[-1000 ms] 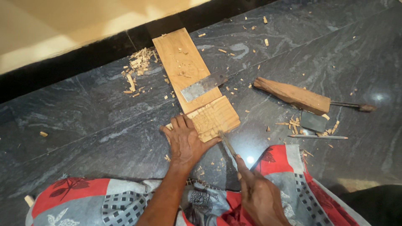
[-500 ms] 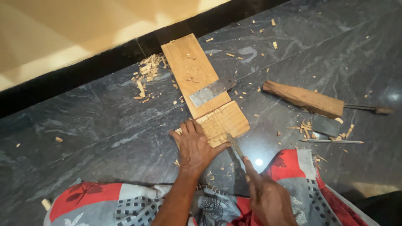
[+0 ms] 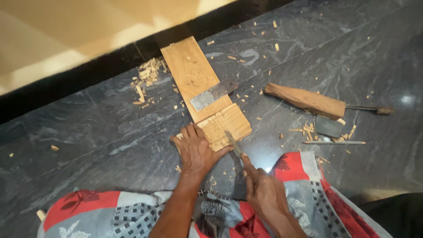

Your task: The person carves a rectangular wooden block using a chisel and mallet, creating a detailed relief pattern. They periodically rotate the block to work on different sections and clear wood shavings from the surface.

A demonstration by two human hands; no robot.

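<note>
A dark polished stone floor fills the view, with a black skirting band and pale wall along its far edge. A long plank lies on the floor, its long axis running from the far edge toward the person. A flat metal blade lies across it. Touching the plank's near end is a small carved block. The person sits at the near edge, lap covered in red and grey patterned cloth. The left hand lies flat, fingers spread, pressing the block's near left corner. The right hand is closed around the handle of a chisel, whose shaft points away from the person and to the left, tip on the block's near right edge. The block lies just ahead of both hands; the left is nearer. Toward the right edge lie a wooden mallet, a dark stone and a thin pencil, well apart from the hands. Wood chips are scattered by the plank.
</note>
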